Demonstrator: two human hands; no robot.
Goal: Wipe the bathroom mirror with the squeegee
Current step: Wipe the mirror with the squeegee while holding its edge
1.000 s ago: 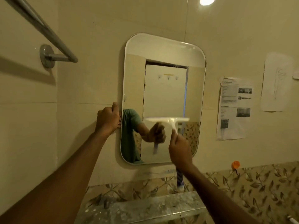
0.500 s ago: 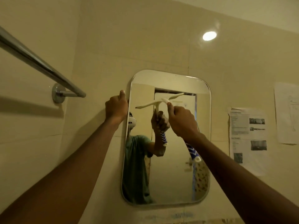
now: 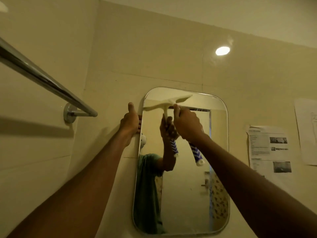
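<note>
A rounded rectangular mirror (image 3: 188, 194) hangs on the cream tiled wall. My right hand (image 3: 187, 124) grips the squeegee (image 3: 167, 104), whose white blade lies tilted against the glass near the mirror's top left corner. Its blue-and-white striped handle end sticks out below my wrist. My left hand (image 3: 130, 121) clasps the mirror's left edge, thumb pointing up and fingers curled round the rim. The glass reflects my arm, the squeegee and a green shirt.
A chrome towel rail (image 3: 42, 78) juts out from the left wall at head height. Printed paper sheets (image 3: 269, 150) are stuck to the wall right of the mirror. A round glare spot (image 3: 222, 50) shines on the tiles above.
My right hand has carried the squeegee from the mirror's lower middle up to its top left area. My left hand has slid higher along the mirror's left edge. The view has tilted upward.
</note>
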